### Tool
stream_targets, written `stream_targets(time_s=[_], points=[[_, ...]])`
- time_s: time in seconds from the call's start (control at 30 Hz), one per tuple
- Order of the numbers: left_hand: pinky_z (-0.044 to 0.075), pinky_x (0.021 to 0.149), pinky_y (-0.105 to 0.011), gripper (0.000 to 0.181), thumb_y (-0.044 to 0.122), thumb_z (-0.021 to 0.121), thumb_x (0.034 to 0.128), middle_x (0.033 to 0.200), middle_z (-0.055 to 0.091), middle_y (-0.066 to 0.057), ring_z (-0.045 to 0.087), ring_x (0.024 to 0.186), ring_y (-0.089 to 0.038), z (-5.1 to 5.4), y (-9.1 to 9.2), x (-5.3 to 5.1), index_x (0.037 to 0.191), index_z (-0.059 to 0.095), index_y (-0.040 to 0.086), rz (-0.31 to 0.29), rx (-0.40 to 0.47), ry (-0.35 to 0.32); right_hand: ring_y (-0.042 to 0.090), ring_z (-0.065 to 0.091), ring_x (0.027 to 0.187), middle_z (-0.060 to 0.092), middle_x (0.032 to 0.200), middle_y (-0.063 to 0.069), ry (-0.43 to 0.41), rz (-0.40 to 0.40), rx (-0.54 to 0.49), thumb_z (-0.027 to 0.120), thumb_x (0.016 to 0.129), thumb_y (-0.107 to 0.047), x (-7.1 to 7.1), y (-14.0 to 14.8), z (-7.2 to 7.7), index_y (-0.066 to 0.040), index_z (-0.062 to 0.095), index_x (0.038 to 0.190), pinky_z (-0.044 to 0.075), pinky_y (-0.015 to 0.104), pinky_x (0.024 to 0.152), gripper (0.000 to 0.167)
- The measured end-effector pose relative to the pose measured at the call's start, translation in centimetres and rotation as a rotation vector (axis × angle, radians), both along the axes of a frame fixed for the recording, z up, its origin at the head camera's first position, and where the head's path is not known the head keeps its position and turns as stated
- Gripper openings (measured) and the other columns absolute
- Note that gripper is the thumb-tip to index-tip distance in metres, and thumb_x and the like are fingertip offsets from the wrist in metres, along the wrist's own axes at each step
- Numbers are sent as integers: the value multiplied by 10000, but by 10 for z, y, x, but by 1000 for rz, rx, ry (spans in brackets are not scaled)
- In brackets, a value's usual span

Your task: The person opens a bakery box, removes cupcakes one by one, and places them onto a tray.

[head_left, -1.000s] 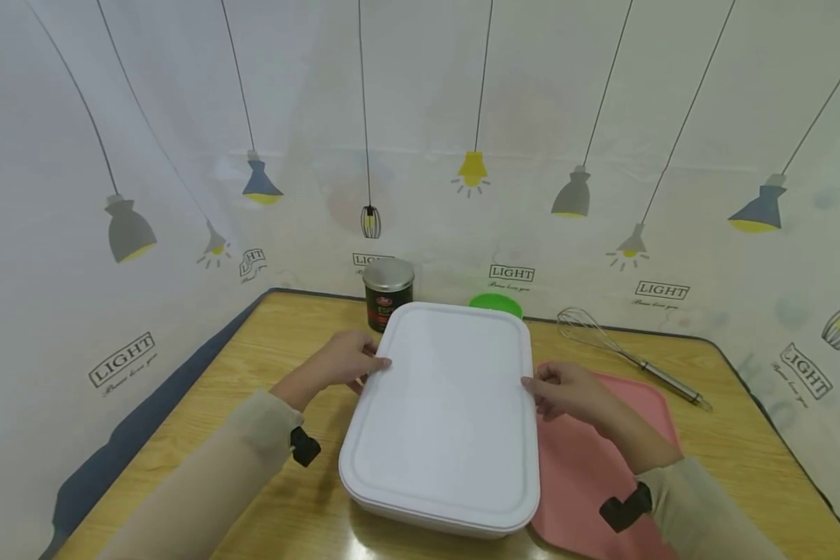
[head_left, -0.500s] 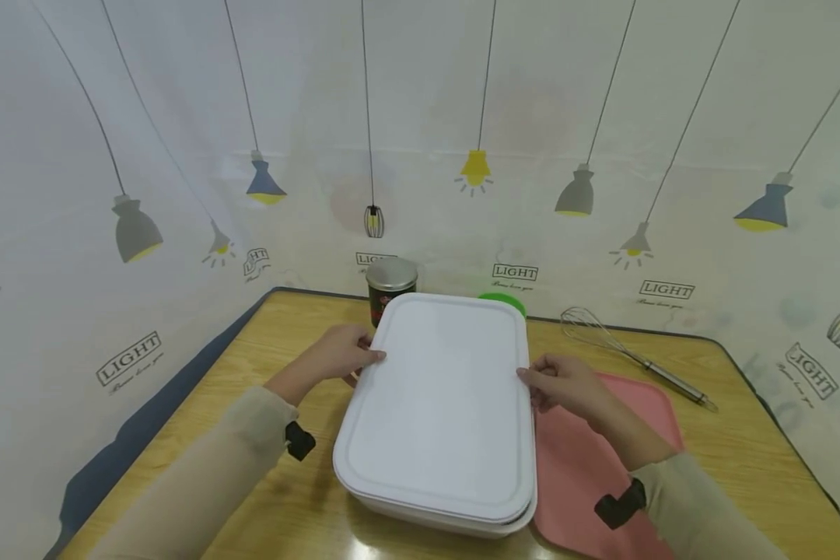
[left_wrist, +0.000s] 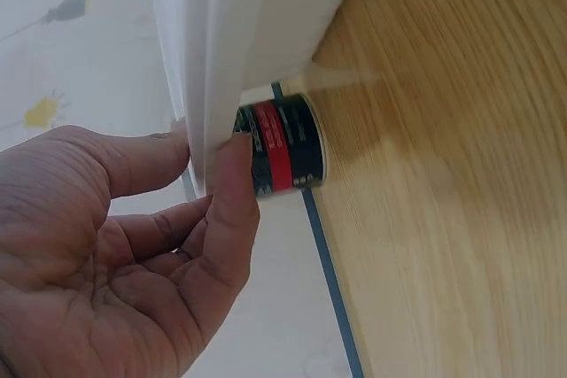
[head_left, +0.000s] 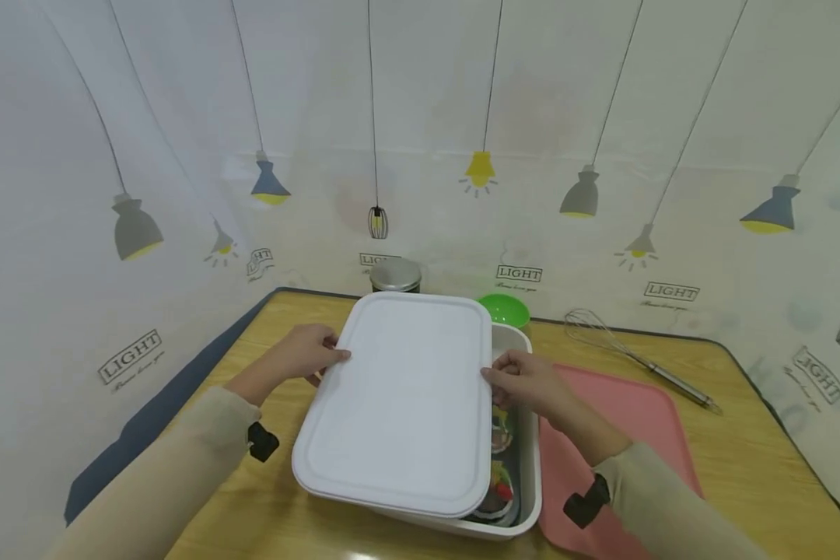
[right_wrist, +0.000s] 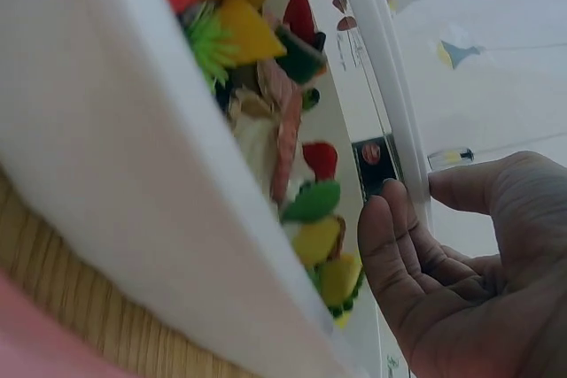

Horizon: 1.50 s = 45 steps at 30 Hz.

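Observation:
A white rectangular lid (head_left: 399,404) is held level by both hands above a white storage box (head_left: 532,467), shifted left so the box's right side is uncovered. My left hand (head_left: 297,356) pinches the lid's left edge, thumb on top and fingers beneath. On the opposite edge, my right hand (head_left: 532,383) pinches it the same way. Colourful food-like pieces (head_left: 498,486) show inside the box. In the right wrist view, yellow pieces (right_wrist: 248,28), a green leaf-shaped piece (right_wrist: 312,201) and red pieces (right_wrist: 321,159) lie within. The lid hides the rest of the contents.
A pink tray or board (head_left: 630,412) lies right of the box. Behind it rests a metal whisk (head_left: 637,359). A green bowl (head_left: 507,309) and a silver-lidded tin (head_left: 395,274) stand at the back of the wooden table (head_left: 252,482), near the patterned curtain (head_left: 420,117).
Both hands have lifted the lid off the box and moved it left. The box's right side, its contents and more of the green bowl are now visible.

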<state>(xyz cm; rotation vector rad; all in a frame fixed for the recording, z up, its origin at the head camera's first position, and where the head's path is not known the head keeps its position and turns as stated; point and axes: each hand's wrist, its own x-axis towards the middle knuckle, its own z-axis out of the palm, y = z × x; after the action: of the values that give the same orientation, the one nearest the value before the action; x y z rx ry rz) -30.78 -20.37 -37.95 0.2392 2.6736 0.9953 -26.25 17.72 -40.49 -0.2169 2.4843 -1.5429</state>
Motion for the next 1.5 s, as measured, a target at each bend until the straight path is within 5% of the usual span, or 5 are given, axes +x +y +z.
stream_targets(time_s=[0.4,0.97,1.2,1.5], points=[[586,599,-342,437,215,628,995,1049,649,-198,667,800,-233,5,-44,9,1271,563,-118,37,-85,1,204,680,696,695,788,100,-64,74,-80,699,943,-213,-5,-50,7,28,600,1054,590,411,688,283],[587,613,-343,470,233,617,999,1209,596,-279,674,890,-297,9,-86,1,1289,534,-128,84,-155,9,213,686,682,704,807,156,-83,129,-140,686,940,-135,-17,-95,12,70,579,1043,595,449,711,253],[582,610,-329,448,215,597,1008,1263,562,-315,652,983,-356,10,-98,-2,1286,539,-131,110,-215,30,193,685,660,705,803,156,-122,129,-145,688,941,-133,-25,-113,9,58,578,1046,592,373,642,244],[570,613,-332,412,207,574,1013,1253,577,-302,646,943,-325,5,-111,-4,1274,557,-111,157,-280,32,187,687,684,715,866,169,-193,119,-189,696,938,-120,-32,-135,4,47,566,1056,599,411,712,242]])
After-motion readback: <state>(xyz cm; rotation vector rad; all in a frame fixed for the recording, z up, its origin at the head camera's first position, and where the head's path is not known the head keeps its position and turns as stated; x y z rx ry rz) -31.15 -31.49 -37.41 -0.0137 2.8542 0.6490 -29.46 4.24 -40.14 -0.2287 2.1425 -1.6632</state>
